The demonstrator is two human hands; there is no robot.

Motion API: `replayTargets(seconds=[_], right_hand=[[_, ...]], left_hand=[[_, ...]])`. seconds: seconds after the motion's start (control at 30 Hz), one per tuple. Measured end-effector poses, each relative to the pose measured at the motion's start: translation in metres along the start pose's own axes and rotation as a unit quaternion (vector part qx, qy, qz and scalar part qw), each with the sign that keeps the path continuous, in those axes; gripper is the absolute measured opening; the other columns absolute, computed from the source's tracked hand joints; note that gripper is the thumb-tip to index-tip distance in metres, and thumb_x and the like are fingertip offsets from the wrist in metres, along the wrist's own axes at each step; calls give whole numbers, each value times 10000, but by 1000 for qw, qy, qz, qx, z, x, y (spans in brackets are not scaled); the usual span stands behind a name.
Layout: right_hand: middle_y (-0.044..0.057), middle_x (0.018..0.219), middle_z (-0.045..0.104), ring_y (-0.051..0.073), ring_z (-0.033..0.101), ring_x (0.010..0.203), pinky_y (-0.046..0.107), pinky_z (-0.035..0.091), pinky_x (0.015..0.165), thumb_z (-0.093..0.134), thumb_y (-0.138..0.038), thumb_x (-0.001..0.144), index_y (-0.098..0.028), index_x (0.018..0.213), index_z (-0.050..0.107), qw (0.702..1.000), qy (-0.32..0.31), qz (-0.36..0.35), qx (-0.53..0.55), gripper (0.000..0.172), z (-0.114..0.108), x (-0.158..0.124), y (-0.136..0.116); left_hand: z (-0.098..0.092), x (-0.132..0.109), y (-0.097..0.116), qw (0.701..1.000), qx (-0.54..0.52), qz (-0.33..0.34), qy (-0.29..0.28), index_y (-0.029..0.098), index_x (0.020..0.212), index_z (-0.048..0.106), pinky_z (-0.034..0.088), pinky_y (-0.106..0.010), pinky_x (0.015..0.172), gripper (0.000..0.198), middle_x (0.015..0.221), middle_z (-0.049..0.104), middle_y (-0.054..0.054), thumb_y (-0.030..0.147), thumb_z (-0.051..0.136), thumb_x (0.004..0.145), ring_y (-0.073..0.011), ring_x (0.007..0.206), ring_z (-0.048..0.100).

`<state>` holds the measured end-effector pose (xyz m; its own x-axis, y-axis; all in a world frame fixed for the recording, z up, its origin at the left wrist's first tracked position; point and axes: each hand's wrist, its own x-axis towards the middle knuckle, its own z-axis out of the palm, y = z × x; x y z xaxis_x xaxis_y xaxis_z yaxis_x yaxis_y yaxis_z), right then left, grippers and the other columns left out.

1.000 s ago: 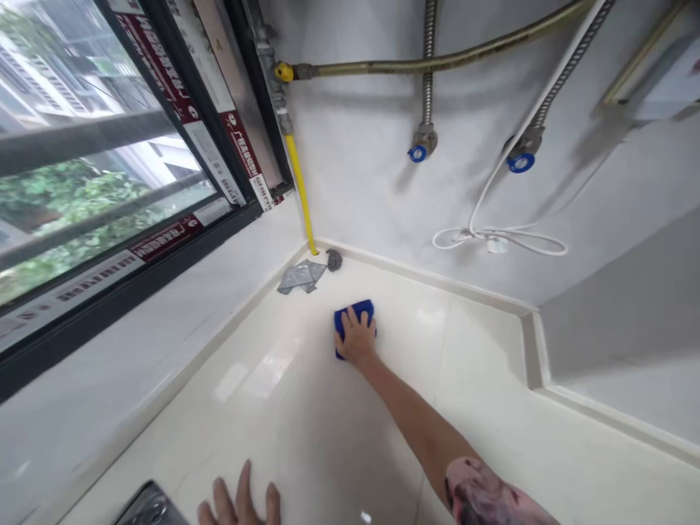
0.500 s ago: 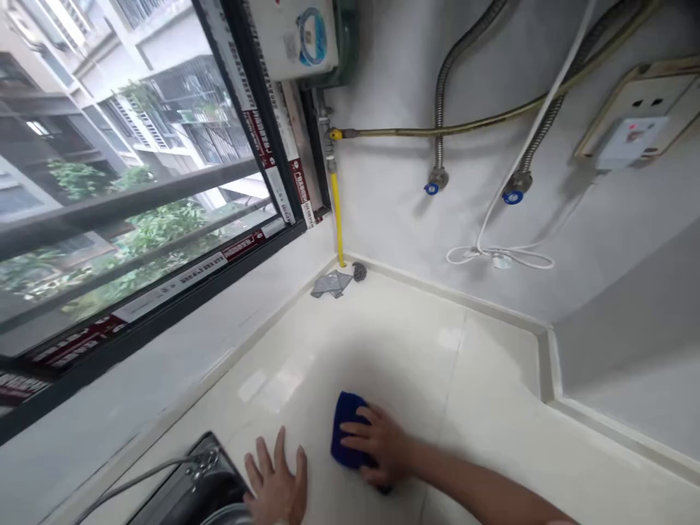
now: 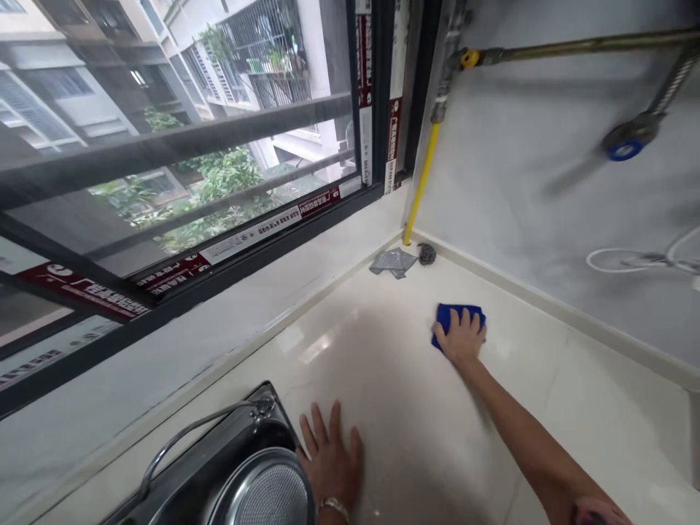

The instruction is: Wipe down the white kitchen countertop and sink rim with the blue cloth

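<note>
My right hand (image 3: 464, 340) presses a blue cloth (image 3: 445, 315) against the pale glossy countertop (image 3: 383, 379), fingers curled over its top. The arm reaches far forward toward the back corner. My left hand (image 3: 331, 459) rests on the counter with fingers spread and nothing in them, a bracelet at its wrist. Right beside it is the dark sink (image 3: 230, 452), in which a round metal strainer (image 3: 270, 492) is partly visible. A curved faucet (image 3: 178, 436) rises at the sink's back edge.
In the back corner lie a crumpled grey plastic piece (image 3: 394, 261) and a dark scouring ball (image 3: 426, 254), by a yellow pipe (image 3: 421, 186). A dark-framed window (image 3: 262, 233) runs along the left. Valve (image 3: 628, 142) and white cable (image 3: 612, 261) are on the right wall.
My right hand has slid the blue cloth forward and to the right, nearer the back corner. The view has turned left, showing more of the sink and strainer. My left hand stays flat.
</note>
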<state>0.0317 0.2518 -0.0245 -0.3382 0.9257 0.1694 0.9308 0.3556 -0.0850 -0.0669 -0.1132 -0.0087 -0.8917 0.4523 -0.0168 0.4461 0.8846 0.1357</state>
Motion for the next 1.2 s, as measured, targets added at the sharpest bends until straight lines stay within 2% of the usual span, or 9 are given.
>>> replayTargets(seconds=[0.13,0.3,0.5,0.63,0.77,0.97,1.03,1.1,1.2], right_hand=[[246,1634,375,477,251,1511,687,134,1184,413,-513,984,-97,1552,459,996,-41,-74,21,706,2,10,-116],[255,1652,349,500,230,1523,699,59,1193,447,-497,980,-86,1563,446,969,-54,-225,82,713,0,-14,-246],[335,1626,338,555,214,1510,741,-24,1182,464,-471,943,66,1551,386,961,-82,-233,122,814,-10,-48,-339],[341,1618,348,564,215,1504,732,24,1190,504,-450,922,79,1544,387,945,-93,-277,146,824,-18,-78,-352],[303,1627,363,519,237,1514,686,80,1215,545,-445,916,22,1547,413,891,-125,-389,195,796,-27,-106,-347],[160,1546,527,394,338,1484,609,183,1223,608,-485,903,-158,1421,586,733,-143,-602,281,613,-25,-135,-339],[123,1515,564,368,356,1478,592,208,1214,631,-482,890,-204,1382,618,702,-148,-629,299,566,-21,-141,-332],[103,1517,568,349,364,1480,572,214,1216,651,-464,868,-229,1377,623,703,-151,-619,316,562,-18,-144,-319],[92,1528,563,336,375,1480,547,202,1229,656,-435,846,-243,1401,608,745,-152,-558,333,589,-17,-141,-285]], left_hand=[[-2,-1,0,1000,1,5,-14,306,1517,471,359,-724,1176,562,1730,278,-153,416,445,966,-439,1612,152],[3,-6,-4,1000,-12,4,-20,322,1523,460,354,-743,1177,593,1737,258,-141,384,492,934,-447,1611,148],[21,-11,-18,998,-56,6,-15,406,1543,403,321,-746,1213,679,1759,188,-63,539,554,895,-427,1621,119],[19,-10,-18,998,-53,3,-14,398,1544,402,345,-742,1199,677,1755,192,-77,542,547,899,-427,1620,115],[16,-8,-13,1000,-22,1,11,333,1514,471,384,-720,1170,624,1725,275,-122,472,536,909,-430,1610,163],[26,-5,-19,998,8,10,54,276,1442,575,420,-679,1158,588,1678,385,-124,467,576,886,-431,1582,262],[28,-4,-23,998,11,14,56,280,1439,578,433,-672,1147,594,1669,401,-125,489,577,883,-435,1571,289],[29,-3,-25,998,9,15,54,306,1450,561,443,-670,1137,583,1665,415,-115,502,552,901,-430,1563,312],[24,-2,-21,998,23,11,52,327,1478,519,436,-682,1138,549,1654,448,-95,439,488,942,-421,1568,303]])
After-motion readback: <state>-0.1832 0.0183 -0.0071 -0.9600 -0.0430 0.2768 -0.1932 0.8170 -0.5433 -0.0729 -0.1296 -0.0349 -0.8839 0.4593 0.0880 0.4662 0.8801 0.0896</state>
